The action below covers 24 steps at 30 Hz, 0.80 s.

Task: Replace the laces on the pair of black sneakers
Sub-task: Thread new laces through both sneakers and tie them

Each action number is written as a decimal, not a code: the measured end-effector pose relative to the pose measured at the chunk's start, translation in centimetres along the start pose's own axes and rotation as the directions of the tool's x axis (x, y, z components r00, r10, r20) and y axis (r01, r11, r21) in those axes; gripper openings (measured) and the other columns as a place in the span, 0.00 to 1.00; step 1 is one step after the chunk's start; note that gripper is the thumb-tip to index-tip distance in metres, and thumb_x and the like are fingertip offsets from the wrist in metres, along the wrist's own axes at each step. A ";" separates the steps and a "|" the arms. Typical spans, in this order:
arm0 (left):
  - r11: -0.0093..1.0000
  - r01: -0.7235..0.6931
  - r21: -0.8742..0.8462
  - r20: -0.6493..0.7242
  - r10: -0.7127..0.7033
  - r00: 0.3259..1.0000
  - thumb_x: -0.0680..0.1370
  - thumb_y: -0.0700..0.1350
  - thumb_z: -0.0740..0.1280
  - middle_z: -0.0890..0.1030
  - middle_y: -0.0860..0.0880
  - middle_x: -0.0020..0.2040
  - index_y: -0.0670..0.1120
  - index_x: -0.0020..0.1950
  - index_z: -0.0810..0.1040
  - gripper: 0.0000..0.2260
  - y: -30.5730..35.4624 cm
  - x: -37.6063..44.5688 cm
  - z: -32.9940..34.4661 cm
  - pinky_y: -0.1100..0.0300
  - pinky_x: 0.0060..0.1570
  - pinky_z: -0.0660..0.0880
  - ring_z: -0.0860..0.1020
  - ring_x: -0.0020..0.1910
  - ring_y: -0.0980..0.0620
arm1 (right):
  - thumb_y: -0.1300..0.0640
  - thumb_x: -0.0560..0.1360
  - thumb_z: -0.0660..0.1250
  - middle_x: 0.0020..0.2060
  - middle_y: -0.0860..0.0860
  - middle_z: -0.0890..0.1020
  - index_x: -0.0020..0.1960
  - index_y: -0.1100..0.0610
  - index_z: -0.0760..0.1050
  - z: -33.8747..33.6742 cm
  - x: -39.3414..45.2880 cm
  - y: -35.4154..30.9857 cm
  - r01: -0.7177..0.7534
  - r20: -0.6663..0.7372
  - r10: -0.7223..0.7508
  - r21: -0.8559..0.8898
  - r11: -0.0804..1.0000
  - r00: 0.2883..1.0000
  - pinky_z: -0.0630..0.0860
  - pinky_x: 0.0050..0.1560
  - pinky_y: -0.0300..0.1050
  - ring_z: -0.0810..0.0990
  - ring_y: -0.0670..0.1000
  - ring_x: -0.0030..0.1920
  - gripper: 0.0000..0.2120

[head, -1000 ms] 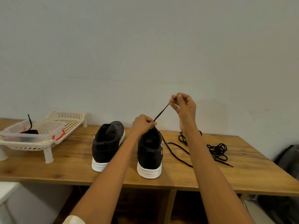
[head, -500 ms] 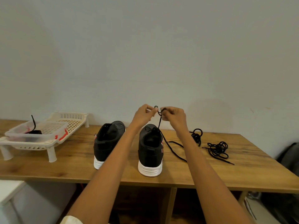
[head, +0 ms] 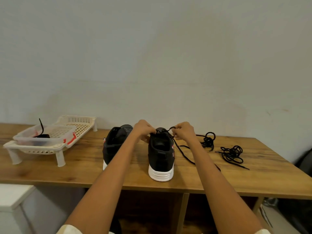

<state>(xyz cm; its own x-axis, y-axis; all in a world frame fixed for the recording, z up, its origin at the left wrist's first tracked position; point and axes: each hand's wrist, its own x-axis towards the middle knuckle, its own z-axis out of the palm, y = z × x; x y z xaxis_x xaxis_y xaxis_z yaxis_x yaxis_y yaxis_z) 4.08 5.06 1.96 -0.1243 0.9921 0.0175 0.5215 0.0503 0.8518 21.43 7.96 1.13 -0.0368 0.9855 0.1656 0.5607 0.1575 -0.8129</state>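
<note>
Two black sneakers with white soles stand heel-toward-me on the wooden table (head: 84, 166). Over the top of the right sneaker (head: 161, 156) my left hand (head: 143, 130) and my right hand (head: 183, 131) each pinch its black lace (head: 181, 152). A small loop of the lace arches between the hands. The loose end trails right and down across the table, passing under my right forearm. The left sneaker (head: 114, 142) is partly hidden behind my left forearm, and no lace shows on it.
Two tangled black laces (head: 232, 153) lie on the table to the right of the shoes. A cream slotted rack (head: 59, 146) at the left carries a clear plastic tub (head: 45, 137) with a black lace inside. A wall rises close behind. A dark bag (head: 303, 159) sits at the far right.
My right hand came down from its raised pull to meet my left hand at the right sneaker's top. Both hands then sank lower onto the shoe with a loop between them.
</note>
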 end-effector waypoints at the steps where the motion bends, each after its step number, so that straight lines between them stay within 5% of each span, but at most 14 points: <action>1: 0.997 0.035 -0.064 0.002 -0.035 0.999 0.75 0.37 0.68 0.81 0.41 0.46 0.35 0.51 0.80 0.07 -0.1 -0.1 -0.3 0.61 0.29 0.79 0.81 0.38 0.46 | 0.65 0.75 0.66 0.42 0.60 0.81 0.57 0.67 0.74 0.1 -0.1 -0.1 -0.016 0.015 0.016 -0.048 0.999 1.000 0.81 0.50 0.52 0.79 0.54 0.39 0.12; 3: 0.977 0.095 -0.191 0.038 -0.090 0.995 0.76 0.35 0.68 0.80 0.41 0.46 0.34 0.53 0.78 0.08 -0.4 -0.4 -0.9 0.62 0.29 0.79 0.81 0.39 0.47 | 0.65 0.75 0.66 0.48 0.62 0.80 0.59 0.67 0.69 0.0 0.0 -0.5 -0.030 -0.018 0.028 -0.120 0.992 0.999 0.80 0.52 0.54 0.80 0.58 0.46 0.15; 6: 0.930 0.157 -0.334 0.121 -0.122 0.985 0.76 0.33 0.66 0.80 0.40 0.50 0.34 0.55 0.77 0.08 -0.9 -0.6 -1.9 0.61 0.34 0.80 0.81 0.42 0.48 | 0.63 0.75 0.67 0.50 0.60 0.82 0.53 0.66 0.78 -0.3 -0.2 -1.9 0.092 -0.078 -0.105 -0.151 0.984 0.991 0.78 0.55 0.50 0.82 0.57 0.49 0.08; 10: 0.896 0.208 -0.391 0.213 -0.132 0.968 0.77 0.31 0.63 0.80 0.41 0.49 0.34 0.58 0.76 0.10 -1.3 -0.6 -2.9 0.59 0.36 0.81 0.81 0.45 0.47 | 0.65 0.76 0.65 0.46 0.50 0.81 0.52 0.60 0.81 0.9 -1.3 -4.2 0.259 0.121 -0.244 -0.123 0.958 0.962 0.74 0.43 0.30 0.78 0.44 0.42 0.08; 14: 0.891 0.215 -0.400 0.239 -0.126 0.963 0.78 0.30 0.61 0.80 0.42 0.47 0.34 0.59 0.75 0.11 -1.2 -0.9 -2.9 0.58 0.36 0.79 0.80 0.43 0.48 | 0.64 0.74 0.68 0.47 0.54 0.83 0.54 0.59 0.77 2.9 -1.5 -4.3 0.333 0.172 -0.299 -0.227 0.915 0.939 0.75 0.50 0.41 0.80 0.51 0.48 0.09; 24: 0.894 0.208 -0.397 0.218 -0.128 0.968 0.78 0.30 0.61 0.79 0.42 0.46 0.33 0.62 0.74 0.13 -1.6 -0.5 -2.9 0.57 0.43 0.78 0.80 0.42 0.48 | 0.67 0.76 0.65 0.50 0.57 0.83 0.51 0.61 0.83 4.6 -1.3 -4.6 0.327 0.167 -0.289 -0.290 0.899 0.943 0.74 0.52 0.42 0.80 0.54 0.51 0.09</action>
<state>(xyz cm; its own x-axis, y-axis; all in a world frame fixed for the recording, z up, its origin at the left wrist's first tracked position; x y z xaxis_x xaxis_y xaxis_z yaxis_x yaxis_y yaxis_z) 0.85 4.19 2.16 -0.0028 0.9785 -0.2061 0.1055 0.2053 0.9730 15.12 6.26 2.13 -0.3349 0.8939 0.2979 0.7321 0.4459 -0.5149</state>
